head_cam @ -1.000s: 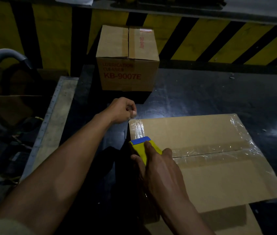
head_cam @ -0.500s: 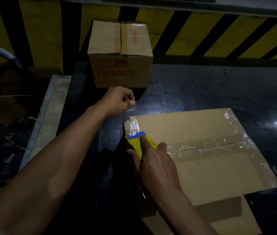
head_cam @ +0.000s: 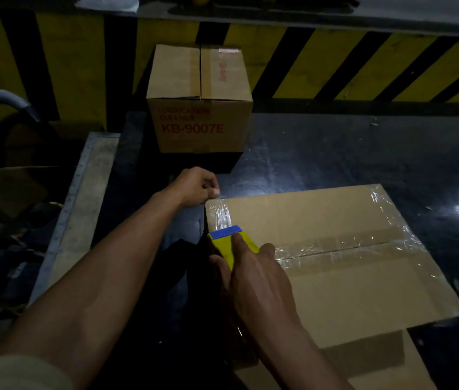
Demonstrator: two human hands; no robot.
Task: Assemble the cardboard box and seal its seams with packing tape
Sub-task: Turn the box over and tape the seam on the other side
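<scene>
Cardboard box [head_cam: 349, 282], taped, near "KB-9007E" carton [head_cam: 198, 102]

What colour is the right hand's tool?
Tool is yellow with a blue front edge; head view.

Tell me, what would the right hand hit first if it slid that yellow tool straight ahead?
Most likely the wrinkled clear tape on the box corner just ahead of the yellow tool; beyond it, the left hand, though depth is unclear.
</scene>
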